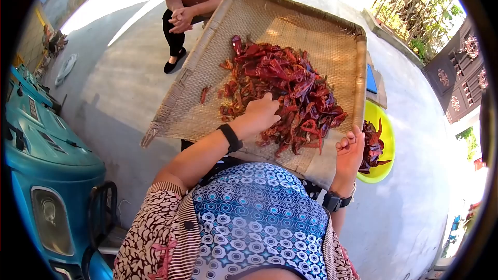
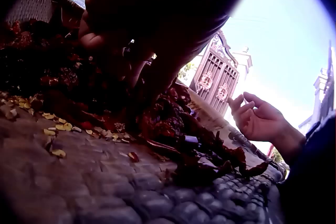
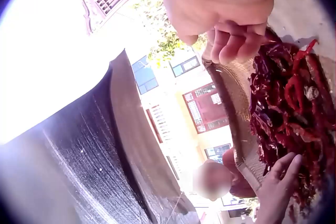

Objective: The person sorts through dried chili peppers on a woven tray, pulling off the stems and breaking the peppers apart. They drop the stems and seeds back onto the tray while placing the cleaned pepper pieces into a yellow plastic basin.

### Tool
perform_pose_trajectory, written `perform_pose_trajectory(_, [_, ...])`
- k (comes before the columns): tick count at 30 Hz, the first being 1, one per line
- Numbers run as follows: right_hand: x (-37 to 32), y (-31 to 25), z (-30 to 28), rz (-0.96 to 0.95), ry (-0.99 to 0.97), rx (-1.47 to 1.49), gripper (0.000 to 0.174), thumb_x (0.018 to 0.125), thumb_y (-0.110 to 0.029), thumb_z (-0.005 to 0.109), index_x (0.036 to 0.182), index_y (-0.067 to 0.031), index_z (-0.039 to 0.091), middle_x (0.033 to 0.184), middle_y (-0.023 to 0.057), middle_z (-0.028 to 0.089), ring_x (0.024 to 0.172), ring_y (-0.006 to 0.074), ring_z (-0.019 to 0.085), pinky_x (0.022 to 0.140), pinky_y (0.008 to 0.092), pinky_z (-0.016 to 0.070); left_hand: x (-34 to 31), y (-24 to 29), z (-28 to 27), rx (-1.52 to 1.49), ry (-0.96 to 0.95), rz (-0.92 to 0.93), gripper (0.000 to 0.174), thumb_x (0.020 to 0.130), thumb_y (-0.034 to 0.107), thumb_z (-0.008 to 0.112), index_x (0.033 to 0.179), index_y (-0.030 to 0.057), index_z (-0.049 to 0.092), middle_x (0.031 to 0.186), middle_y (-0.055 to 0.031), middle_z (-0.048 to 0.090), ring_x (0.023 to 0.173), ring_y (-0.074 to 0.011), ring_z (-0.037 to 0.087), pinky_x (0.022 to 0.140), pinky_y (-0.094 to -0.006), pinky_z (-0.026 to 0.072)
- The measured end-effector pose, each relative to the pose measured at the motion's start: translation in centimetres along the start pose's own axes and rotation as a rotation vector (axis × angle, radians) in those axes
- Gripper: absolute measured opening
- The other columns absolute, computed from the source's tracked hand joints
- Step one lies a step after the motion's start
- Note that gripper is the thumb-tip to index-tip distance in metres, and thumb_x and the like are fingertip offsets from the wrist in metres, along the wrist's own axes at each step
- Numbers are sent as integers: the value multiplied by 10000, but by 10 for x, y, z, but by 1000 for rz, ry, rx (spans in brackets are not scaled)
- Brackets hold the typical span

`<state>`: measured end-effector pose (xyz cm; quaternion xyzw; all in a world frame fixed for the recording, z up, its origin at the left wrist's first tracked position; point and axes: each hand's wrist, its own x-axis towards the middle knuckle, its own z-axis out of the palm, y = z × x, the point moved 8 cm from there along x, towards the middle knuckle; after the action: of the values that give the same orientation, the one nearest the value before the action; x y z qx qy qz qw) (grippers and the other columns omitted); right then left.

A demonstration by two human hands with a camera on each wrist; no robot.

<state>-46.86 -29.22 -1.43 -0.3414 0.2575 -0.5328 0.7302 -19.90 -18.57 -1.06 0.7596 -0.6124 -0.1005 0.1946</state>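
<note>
one left hand among dried red chillies, grip unclear; right hand loosely curled, free, beside woven tray

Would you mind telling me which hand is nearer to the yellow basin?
Right. The right hand is close beside the basin, by the edge of the tray; the left hand is farther off, at the peppers on the tray.

On the tray, chillies heaped from the middle toward the near right corner; just outside the right edge, more chillies in a basin.
</note>
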Motion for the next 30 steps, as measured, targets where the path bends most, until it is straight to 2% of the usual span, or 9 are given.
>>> perform_pose_trajectory(6, [-15,39,42,167,-299,-640,201,984,-201,534,1115,-59,589,847,5,613,638,63,540,603,214,437,-7,9,-8,-107,182,145,118,829,145,609,847,79,513,899,-112,529,761,-320,575,648,-450,451])
perform_pose_trajectory(13, [-15,71,58,238,-468,-757,163,965,-143,564,1088,-39,591,830,15,611,642,50,539,592,197,444,-30,-24,-34,-54,241,-113,122,815,132,598,828,66,496,729,-113,550,709,-326,585,602,-446,440])
perform_pose_trajectory(16, [-3,64,69,161,-418,-831,168,940,-120,588,1086,-39,595,882,38,620,638,79,547,605,224,456,-36,-51,-34,17,101,-311,181,816,162,638,875,48,511,829,-143,599,763,-341,606,637,-450,465])
perform_pose_trajectory(19, [5,40,112,-337,-464,-1063,232,915,-107,611,1142,-67,581,920,44,610,689,97,579,631,248,477,-48,-48,-44,27,324,-275,260,820,186,666,975,39,518,928,-162,597,803,-354,606,671,-450,478])
perform_pose_trajectory(20, [6,34,119,-376,-427,-1330,354,851,-71,658,1191,-117,571,1009,62,579,748,170,601,651,308,492,-49,-42,-44,9,349,-252,345,836,207,678,1078,29,508,1004,-172,584,825,-342,608,690,-440,486])
perform_pose_trajectory(23, [18,38,144,-539,-354,-1592,449,806,-50,689,1220,-167,563,1078,69,538,801,235,602,666,353,497,-40,-34,-34,-231,304,-169,347,847,203,680,1099,20,527,942,-165,588,788,-314,605,690,-419,492])
perform_pose_trajectory(25, [18,44,162,-648,-471,-1599,457,773,-19,676,1191,-175,578,1217,108,480,870,317,624,676,397,520,-29,-29,-17,-485,17,-171,311,882,195,665,1109,13,556,849,-96,594,709,-202,593,639,-332,489])
perform_pose_trajectory(27, [23,53,172,-698,-490,-1666,458,764,-4,668,1183,-170,583,1251,123,462,901,322,625,687,412,526,-22,-24,7,-823,-244,-184,281,899,185,654,1103,12,570,809,-52,593,665,-147,575,601,-292,476])
perform_pose_trajectory(30, [33,65,169,-729,-545,-1676,297,794,0,623,1061,-129,636,1183,107,502,975,301,609,707,414,527,-19,-31,23,-999,-332,-224,224,932,167,618,1096,19,579,817,-7,593,630,-84,545,540,-235,431])
